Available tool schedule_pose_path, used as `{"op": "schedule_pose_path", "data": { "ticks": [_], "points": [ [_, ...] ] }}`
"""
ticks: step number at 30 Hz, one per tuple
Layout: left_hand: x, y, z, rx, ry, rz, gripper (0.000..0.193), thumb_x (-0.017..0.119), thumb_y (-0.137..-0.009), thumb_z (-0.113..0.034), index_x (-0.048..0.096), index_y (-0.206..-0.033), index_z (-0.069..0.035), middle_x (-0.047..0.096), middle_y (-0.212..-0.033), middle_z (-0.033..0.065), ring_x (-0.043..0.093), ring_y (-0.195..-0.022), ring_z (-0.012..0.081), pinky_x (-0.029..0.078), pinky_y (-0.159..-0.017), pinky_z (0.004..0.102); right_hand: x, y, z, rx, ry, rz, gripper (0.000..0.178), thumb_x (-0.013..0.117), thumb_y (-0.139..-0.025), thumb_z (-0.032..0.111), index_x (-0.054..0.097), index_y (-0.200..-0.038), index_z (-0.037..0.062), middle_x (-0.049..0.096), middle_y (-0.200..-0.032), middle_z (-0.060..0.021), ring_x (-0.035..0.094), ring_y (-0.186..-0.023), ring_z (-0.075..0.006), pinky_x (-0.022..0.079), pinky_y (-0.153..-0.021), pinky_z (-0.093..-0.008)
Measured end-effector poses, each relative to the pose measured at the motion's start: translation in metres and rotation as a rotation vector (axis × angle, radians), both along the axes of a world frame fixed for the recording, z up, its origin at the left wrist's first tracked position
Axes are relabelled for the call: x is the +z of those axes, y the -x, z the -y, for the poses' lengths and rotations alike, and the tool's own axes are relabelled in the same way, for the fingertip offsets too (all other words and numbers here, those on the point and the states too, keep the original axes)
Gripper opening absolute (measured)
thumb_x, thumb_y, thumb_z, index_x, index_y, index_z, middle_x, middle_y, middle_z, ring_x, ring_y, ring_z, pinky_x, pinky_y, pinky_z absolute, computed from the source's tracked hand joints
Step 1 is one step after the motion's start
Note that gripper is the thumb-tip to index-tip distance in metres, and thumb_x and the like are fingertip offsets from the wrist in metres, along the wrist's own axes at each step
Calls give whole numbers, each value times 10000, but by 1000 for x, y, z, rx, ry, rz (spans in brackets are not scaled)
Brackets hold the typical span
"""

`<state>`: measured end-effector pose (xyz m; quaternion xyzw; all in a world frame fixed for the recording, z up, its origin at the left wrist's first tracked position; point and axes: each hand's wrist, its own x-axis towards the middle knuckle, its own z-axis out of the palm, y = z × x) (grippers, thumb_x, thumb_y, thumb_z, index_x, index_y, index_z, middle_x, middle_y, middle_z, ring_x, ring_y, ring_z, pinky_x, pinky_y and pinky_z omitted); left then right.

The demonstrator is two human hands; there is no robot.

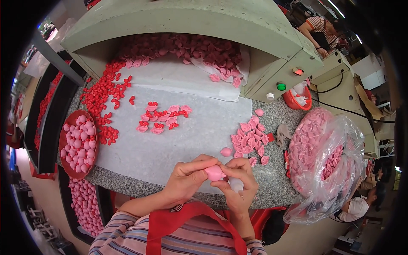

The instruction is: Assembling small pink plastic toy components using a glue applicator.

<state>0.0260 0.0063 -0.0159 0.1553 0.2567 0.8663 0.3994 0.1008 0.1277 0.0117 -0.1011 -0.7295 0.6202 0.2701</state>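
Close to the bench's front edge, my left hand (pixel 189 175) and my right hand (pixel 240 182) pinch one rounded pink piece (pixel 214 173) between them, thumbs and fingertips on both ends. Something whitish (pixel 236 184) shows at my right palm; I cannot make out what it is. Just beyond my right hand lies a loose heap of pink shell-shaped pieces (pixel 246 138), with a single pink piece (pixel 226 151) nearest my fingers. Farther left on the white sheet (pixel 140 155), several pink pieces (pixel 157 128) lie among small red pieces (pixel 173 126).
A pile of red pieces (pixel 100 97) spreads at the left. Beside it stands a red bowl (pixel 62 146) of pink balls. A grey-green machine housing (pixel 178 19) arches over the back. Right are a plastic bag (pixel 325 170) of pink pieces, a cloth (pixel 282 134) and a red basket (pixel 293 102).
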Motion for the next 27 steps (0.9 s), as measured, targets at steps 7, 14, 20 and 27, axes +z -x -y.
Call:
{"op": "schedule_pose_path", "data": {
  "ticks": [7,14,20,27],
  "points": [
    [25,16,10,86,497,-600,363,664,-710,-32,579,-1062,-19,568,-980,95,537,-923,184,414,-808,288,6,-2,-5,13,16,42,353,762,-562,39,650,-896,41,494,-833,-37,467,-744,-122,385,-616,-227],
    [18,27,18,4,478,-606,397,766,-552,20,618,-919,-22,583,-873,81,548,-822,149,419,-733,265,8,2,-9,150,-107,21,339,773,-557,106,666,-877,71,528,-796,-38,518,-694,-125,413,-574,-222],
    [7,25,16,85,430,-575,350,753,-576,22,608,-892,-18,581,-855,80,546,-806,141,420,-732,267,7,9,-10,158,-115,-1,329,778,-549,86,667,-858,55,527,-785,-33,516,-679,-110,415,-575,-211],
    [-7,17,-2,-152,22,520,273,573,-828,-204,534,-1013,-7,577,-914,75,551,-808,152,441,-738,280,6,27,0,-47,-5,92,381,764,-553,7,633,-910,37,505,-859,-45,476,-642,-95,399,-584,-213]
  ]
}}
